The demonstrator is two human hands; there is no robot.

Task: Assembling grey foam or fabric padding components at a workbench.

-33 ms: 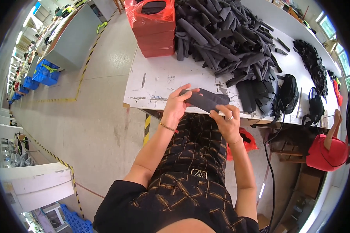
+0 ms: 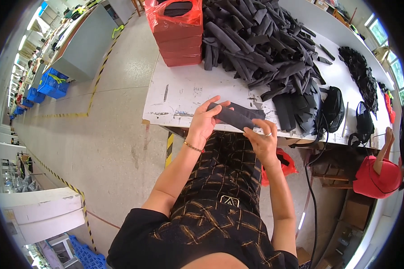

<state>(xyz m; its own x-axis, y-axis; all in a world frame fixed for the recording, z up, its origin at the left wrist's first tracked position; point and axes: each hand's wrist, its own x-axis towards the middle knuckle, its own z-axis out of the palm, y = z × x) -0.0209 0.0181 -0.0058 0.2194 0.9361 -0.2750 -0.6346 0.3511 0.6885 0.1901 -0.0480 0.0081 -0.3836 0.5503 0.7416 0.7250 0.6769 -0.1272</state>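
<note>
The dark cloth [image 2: 234, 118] is between your hands, over the near edge of the white table [image 2: 173, 92]. Your left hand [image 2: 206, 119] grips its left end, and your right hand [image 2: 263, 140] pinches it near the right end. Beyond it, a heap of dark strips [image 2: 265, 49] lies beside a red bag [image 2: 177, 40]

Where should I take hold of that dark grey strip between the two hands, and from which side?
Probably the middle of the dark grey strip, from above: the left hand holds its left end, the right hand its right end, and the long face between them is turned up, uncovered.
</note>
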